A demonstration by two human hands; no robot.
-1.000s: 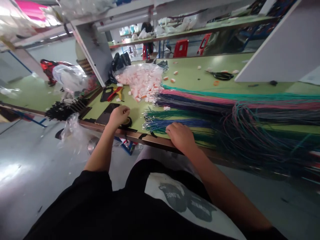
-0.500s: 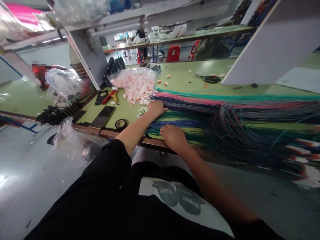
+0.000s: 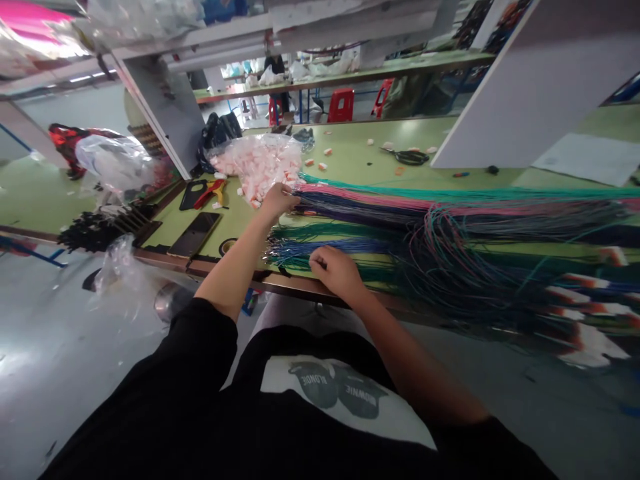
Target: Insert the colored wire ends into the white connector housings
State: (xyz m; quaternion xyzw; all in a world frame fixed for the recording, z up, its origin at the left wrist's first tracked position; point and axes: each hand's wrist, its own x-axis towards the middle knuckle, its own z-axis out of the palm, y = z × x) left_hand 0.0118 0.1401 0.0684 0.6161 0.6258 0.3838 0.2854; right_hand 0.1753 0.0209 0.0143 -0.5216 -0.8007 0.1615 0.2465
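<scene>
My left hand (image 3: 277,200) reaches across the green table (image 3: 360,163) to the near ends of the pink and purple wires (image 3: 370,201), right beside a clear bag of small pink-white pieces (image 3: 255,160). Its fingers are bunched at the wire tips, and whether they grip anything is unclear. My right hand (image 3: 333,270) sits at the table's front edge, with its fingers curled down onto the blue wires (image 3: 295,248). Teal and green wire bundles (image 3: 450,195) fan out to the right.
A dark phone (image 3: 194,233), a tape roll (image 3: 226,247), a black case (image 3: 189,193) and a red-yellow tool (image 3: 210,192) lie left of my arm. Scissors (image 3: 410,157) lie further back. A white panel (image 3: 525,100) stands at right. Black parts (image 3: 95,230) are heaped at left.
My left hand left the tape roll, crossed onto the wires, then slid left to their tips by the bag. My right hand stayed on the blue wires and curled tighter.
</scene>
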